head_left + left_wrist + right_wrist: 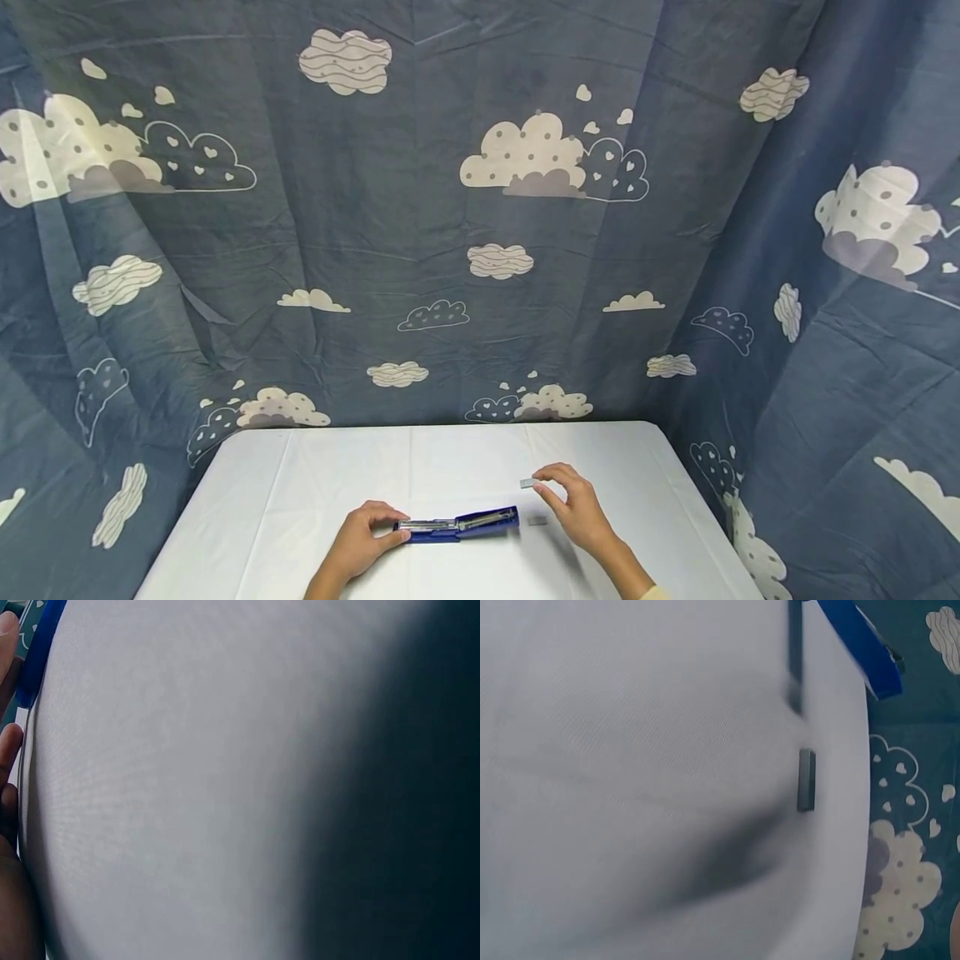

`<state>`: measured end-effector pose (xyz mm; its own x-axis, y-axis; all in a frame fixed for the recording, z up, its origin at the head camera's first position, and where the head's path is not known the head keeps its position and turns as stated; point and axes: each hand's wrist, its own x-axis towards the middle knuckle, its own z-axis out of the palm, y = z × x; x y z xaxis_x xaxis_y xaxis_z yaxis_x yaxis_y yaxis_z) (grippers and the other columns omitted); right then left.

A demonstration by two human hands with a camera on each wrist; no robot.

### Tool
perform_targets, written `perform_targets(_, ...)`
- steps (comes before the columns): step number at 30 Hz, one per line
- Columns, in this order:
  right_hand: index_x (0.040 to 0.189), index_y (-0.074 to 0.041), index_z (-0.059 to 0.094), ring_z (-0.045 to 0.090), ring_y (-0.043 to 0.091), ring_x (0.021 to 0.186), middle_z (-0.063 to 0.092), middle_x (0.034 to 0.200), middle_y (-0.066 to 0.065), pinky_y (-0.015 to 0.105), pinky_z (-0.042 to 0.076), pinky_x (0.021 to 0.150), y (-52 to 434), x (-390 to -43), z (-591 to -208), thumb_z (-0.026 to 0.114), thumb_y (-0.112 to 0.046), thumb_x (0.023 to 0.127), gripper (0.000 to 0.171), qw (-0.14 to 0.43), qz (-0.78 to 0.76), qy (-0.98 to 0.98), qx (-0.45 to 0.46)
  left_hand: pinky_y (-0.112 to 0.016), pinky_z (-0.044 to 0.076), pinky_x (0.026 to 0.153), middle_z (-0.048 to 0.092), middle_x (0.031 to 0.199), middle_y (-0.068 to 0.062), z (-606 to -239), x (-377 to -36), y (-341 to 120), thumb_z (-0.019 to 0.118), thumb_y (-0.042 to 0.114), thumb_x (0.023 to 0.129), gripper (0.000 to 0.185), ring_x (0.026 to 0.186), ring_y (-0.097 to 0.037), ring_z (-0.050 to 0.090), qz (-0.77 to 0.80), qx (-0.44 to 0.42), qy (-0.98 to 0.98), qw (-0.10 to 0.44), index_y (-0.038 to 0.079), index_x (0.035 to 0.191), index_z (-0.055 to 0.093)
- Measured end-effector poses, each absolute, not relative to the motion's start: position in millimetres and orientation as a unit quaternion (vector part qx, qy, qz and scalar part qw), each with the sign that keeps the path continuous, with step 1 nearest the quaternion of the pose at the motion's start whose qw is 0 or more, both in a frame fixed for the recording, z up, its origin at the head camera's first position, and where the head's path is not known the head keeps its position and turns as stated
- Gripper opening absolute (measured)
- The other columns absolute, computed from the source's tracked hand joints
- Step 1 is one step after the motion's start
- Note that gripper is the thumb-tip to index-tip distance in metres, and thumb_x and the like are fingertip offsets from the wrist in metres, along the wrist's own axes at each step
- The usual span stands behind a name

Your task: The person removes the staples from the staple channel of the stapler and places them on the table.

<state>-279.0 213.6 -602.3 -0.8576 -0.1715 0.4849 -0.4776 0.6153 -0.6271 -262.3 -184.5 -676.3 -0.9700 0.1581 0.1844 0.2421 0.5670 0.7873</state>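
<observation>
A blue stapler point(431, 537) is opened out flat, its metal inside facing up, just above or on the white table. My left hand point(360, 542) pinches its left end between thumb and fingers. Higher and to the right, my right hand point(579, 510) holds a small grey staple strip point(527, 483) by its end, between thumb and forefinger. Another grey staple strip point(537, 521) lies on the table near the stapler's right end; the right wrist view shows this strip point(807, 780) below the blue stapler end point(866, 649). Only a blue edge point(39, 656) of the stapler shows in the left wrist view.
The white-covered table point(315, 475) has rounded far corners. Dark blue curtains point(420, 225) with a cloud print hang behind it and along the right side. A shadow from my right arm falls on the cloth.
</observation>
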Motion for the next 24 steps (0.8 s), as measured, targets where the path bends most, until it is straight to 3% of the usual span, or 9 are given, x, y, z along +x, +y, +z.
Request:
perform_targets(6,0.104,-0.017,0.076,0.067,0.009,0.099,0.070,0.103,-0.013,0.042,0.058,0.090,223,-278,-606,0.077,-0.014,0.093,0.011,0.177,0.392,-0.889,0.159,-0.039,0.052,0.100,0.071,0.103,0.017,-677,-262,-185,0.087,0.044,0.080,0.021,0.105,-0.007,0.062,-0.449,-0.117,-0.885,0.045,0.033,0.097,0.081)
perform_targets(24,0.103,-0.018,0.076,0.066,0.008,0.097,0.070,0.102,-0.013,0.037,0.058,0.088,250,-269,-619,0.079,-0.012,0.091,0.014,0.180,0.363,-0.904,0.134,-0.040,0.051,0.101,0.070,0.103,0.017,-673,-262,-184,0.087,0.044,0.079,0.022,0.107,-0.009,0.062,-0.456,-0.104,-0.884,0.030,0.035,0.097,0.080)
